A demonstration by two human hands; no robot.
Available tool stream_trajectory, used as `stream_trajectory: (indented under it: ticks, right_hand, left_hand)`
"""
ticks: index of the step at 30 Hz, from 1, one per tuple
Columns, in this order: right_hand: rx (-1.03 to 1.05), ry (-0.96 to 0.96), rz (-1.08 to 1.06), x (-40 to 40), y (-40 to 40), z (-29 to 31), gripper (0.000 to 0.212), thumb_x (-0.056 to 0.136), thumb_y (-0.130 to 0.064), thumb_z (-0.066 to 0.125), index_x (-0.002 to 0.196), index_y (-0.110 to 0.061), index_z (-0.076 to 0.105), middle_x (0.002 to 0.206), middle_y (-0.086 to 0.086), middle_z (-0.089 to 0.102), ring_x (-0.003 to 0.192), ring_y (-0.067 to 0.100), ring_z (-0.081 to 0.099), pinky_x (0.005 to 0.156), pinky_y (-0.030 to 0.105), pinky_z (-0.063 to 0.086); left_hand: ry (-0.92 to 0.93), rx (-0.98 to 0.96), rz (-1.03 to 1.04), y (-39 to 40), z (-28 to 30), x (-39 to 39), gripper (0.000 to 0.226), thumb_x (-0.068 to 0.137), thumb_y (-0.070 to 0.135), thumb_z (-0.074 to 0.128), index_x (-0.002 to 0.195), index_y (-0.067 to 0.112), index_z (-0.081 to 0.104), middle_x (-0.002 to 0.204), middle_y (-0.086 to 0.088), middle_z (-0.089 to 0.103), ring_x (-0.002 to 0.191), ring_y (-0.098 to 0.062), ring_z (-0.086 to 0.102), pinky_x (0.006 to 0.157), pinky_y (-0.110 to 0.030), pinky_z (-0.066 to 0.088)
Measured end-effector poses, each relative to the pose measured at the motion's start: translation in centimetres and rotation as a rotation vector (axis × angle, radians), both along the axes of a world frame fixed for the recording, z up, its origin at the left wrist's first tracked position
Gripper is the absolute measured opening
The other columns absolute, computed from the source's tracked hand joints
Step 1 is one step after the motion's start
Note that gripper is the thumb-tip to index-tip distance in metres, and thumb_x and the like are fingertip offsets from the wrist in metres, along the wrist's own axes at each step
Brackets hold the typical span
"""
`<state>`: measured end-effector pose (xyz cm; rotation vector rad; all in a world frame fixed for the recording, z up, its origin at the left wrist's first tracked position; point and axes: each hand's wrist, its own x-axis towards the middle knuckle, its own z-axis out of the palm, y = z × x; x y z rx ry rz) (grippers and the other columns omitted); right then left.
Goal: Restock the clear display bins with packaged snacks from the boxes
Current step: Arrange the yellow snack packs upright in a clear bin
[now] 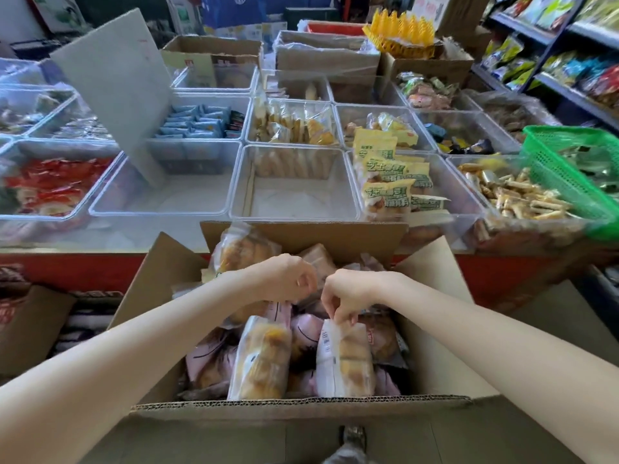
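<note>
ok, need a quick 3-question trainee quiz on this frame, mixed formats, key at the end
1. True or false: both hands are inside the open cardboard box, each pinching the top of a snack pack.
2. Multiple choice: the clear bin straight behind the box is
A. heaped to the rim
B. holding only a back row of packs, floor mostly bare
C. covered by a lid
3. Fill in: the basket at the right edge is ____ in colour.

Key
1. True: left hand pinches one pastry pack, right hand pinches the other.
2. B
3. green
</note>
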<state>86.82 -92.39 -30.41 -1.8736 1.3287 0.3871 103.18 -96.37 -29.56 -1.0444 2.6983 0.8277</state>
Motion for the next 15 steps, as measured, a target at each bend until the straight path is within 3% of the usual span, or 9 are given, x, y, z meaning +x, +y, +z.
stream_trajectory:
  ticks: [3,6,8,11,15]
  right_hand:
    - [-0.077,-0.006,0.033,-0.9,-0.2,1.1,0.008,0.082,-0.006,0.066,0.078,-0.013,0.063,0.070,-0.003,0.061,0.059,0.012,0.063,0.054,0.017,0.047]
    - [-0.214,-0.089,-0.056,-3.1,-1.5,4.6,0.007,0.082,-0.009,0.066,0.083,-0.016,0.063,0.069,-0.011,0.058,0.059,-0.002,0.056,0.056,0.010,0.042]
    - [-0.311,-0.155,-0.154,-5.1,-2.6,7.5,0.003,0.086,-0.014,0.064,0.086,-0.017,0.063,0.075,-0.012,0.058,0.066,-0.002,0.054,0.060,0.011,0.041]
    - [-0.337,-0.240,-0.280,-8.0,-4.3,11.0,0.004,0.089,-0.015,0.061,0.086,-0.016,0.062,0.081,-0.001,0.061,0.069,0.010,0.055,0.064,0.023,0.046]
    - [-0.519,-0.299,-0.403,-11.6,-6.4,14.4,0.014,0.090,-0.011,0.061,0.078,-0.019,0.059,0.073,-0.004,0.057,0.057,0.005,0.052,0.053,0.016,0.044]
  left_hand:
    - [-0.032,0.151,0.033,0.5,0.9,-1.6,0.012,0.083,0.018,0.061,0.094,0.018,0.066,0.096,-0.003,0.071,0.079,-0.014,0.063,0.081,-0.026,0.052]
    - [0.159,0.390,0.283,0.6,2.6,-3.3,0.022,0.083,0.031,0.067,0.088,0.009,0.063,0.075,-0.005,0.068,0.063,-0.011,0.063,0.065,-0.022,0.054]
    - [0.210,0.301,0.322,-0.5,4.0,-4.5,0.025,0.081,0.035,0.068,0.081,0.011,0.062,0.071,-0.001,0.065,0.064,-0.010,0.063,0.067,-0.023,0.053]
    - [0.273,0.150,0.310,-2.5,6.5,-6.8,0.018,0.084,0.024,0.066,0.070,0.019,0.056,0.071,-0.002,0.064,0.068,-0.016,0.064,0.074,-0.031,0.056]
    - [0.484,0.262,0.359,-5.5,9.5,-10.9,0.016,0.088,0.003,0.058,0.075,0.013,0.055,0.078,-0.006,0.060,0.071,-0.017,0.060,0.078,-0.032,0.054]
